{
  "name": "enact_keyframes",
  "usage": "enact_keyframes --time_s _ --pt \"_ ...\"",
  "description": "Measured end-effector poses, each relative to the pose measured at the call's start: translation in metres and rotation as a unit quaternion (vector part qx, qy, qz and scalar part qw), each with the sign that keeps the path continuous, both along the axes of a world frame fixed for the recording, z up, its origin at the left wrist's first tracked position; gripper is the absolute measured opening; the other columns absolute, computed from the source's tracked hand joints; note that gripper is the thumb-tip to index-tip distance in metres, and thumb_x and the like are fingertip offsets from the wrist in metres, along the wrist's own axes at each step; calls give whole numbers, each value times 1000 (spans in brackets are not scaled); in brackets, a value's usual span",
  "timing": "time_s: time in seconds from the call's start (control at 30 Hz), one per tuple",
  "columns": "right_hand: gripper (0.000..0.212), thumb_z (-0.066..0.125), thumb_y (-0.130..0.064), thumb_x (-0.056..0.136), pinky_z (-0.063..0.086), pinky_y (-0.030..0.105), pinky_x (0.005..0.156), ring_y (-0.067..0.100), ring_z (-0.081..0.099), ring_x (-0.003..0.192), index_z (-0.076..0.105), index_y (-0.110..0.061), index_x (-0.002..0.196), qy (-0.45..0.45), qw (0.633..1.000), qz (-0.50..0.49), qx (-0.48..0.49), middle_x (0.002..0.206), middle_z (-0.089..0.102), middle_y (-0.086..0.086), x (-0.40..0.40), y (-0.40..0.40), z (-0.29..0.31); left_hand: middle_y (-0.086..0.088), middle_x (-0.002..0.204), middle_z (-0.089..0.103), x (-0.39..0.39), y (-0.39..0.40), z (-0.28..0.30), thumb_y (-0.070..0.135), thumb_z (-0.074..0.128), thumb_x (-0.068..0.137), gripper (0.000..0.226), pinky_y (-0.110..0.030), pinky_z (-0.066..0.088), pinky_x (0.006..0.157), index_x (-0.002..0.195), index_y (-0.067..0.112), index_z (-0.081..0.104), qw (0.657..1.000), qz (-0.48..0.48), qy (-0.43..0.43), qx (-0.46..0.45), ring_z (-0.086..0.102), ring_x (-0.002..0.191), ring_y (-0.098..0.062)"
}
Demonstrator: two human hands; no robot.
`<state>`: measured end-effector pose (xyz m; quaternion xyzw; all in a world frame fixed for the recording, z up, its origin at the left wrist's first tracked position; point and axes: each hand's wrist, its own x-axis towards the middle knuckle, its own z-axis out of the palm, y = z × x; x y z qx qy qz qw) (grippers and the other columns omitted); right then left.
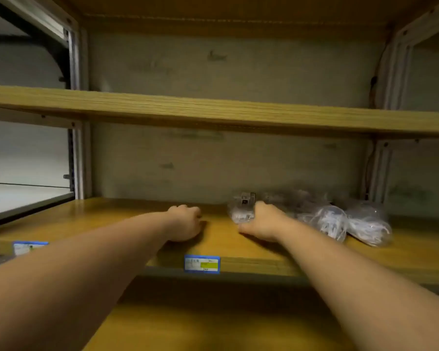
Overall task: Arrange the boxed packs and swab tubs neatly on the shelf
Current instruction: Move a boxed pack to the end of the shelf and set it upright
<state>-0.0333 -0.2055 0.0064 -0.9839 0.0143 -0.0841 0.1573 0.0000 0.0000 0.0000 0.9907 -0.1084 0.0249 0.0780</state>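
Observation:
Both my arms reach onto the middle wooden shelf [112,219]. My left hand [185,222] rests on the board as a closed fist with nothing visible in it. My right hand [262,222] lies against a clear plastic pack [240,211] at the left end of a row of clear bags holding white coiled items [335,221]; its fingers are hidden behind the hand, so a grip cannot be confirmed. No boxed packs or swab tubs are visible.
A blue and yellow price label [202,263] sticks to the shelf's front edge, another label [28,247] at the left. An upper wooden shelf [213,112] overhangs. Metal uprights [80,158] stand at both sides, a lower shelf [213,328] below.

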Motion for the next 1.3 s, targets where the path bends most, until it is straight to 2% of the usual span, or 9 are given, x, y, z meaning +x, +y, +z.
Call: enact_keyframes --time_s 0.13,0.3,0.4,0.53,0.63,0.83,1.0,1.13,1.3 --pt "88 60 -76 75 51 37 95 32 58 121 57 -13 135 -36 990 -45 -126 138 56 15 35 11 4 -15 163 28 42 -41 -10 23 43 102 69 -37 25 119 161 20 9 993 -68 -8 -96 32 147 -32" --pt "52 50 -64 74 56 33 76 27 67 93 70 -23 98 -146 984 -22 -103 98 70 5 67 7 -21 -6 141 57 87 -53 -23 16 54 94 44 -27 38 104 138 24 53 964 -182 -40 -190 53 128 -25" --pt "48 58 -64 75 51 31 78 24 60 95 67 -23 98 -140 987 -12 -79 102 61 2 74 -1 -26 3 135 61 94 -46 -26 21 62 92 44 -23 41 102 135 28 58 948 -210 -37 -237 57 121 -15" --pt "47 56 -69 68 42 29 64 21 60 78 58 -23 79 -134 987 12 -94 76 57 -5 71 -3 -23 13 133 61 96 -41 -25 21 65 92 45 -17 41 100 136 31 59 939 -207 -40 -272 57 116 -6" --pt "51 51 -66 62 53 32 68 21 62 77 65 -22 84 -130 986 21 -103 79 64 -3 69 -4 -20 17 119 56 89 -43 -21 10 61 91 46 -2 38 80 133 29 60 947 -218 -30 -236 53 107 -3" --pt "42 61 -58 68 54 33 69 23 64 81 65 -23 91 -144 980 10 -139 85 66 -1 57 0 -9 15 125 64 87 -41 -21 12 64 89 48 -23 43 102 130 36 62 941 -223 -1 -254 59 113 -4" --pt "40 56 -46 91 54 39 83 31 65 98 64 -14 114 -138 988 11 -68 104 68 9 56 -4 -6 22 112 61 88 -41 -20 30 67 94 33 -15 44 90 125 35 59 927 -181 -18 -328 55 101 6" --pt "44 55 -36 98 50 35 94 31 62 113 55 -14 136 -218 975 21 33 124 67 12 62 -12 -10 5 110 72 90 -40 -20 30 66 95 27 -33 53 94 121 27 65 894 -139 -10 -425 67 103 -14" --pt "43 57 -30 99 42 30 100 26 56 126 56 -17 139 -210 973 41 88 137 62 6 64 -12 -13 -11 115 72 83 -41 -20 18 64 97 27 -39 58 91 123 14 63 842 -106 22 -529 70 105 -25"
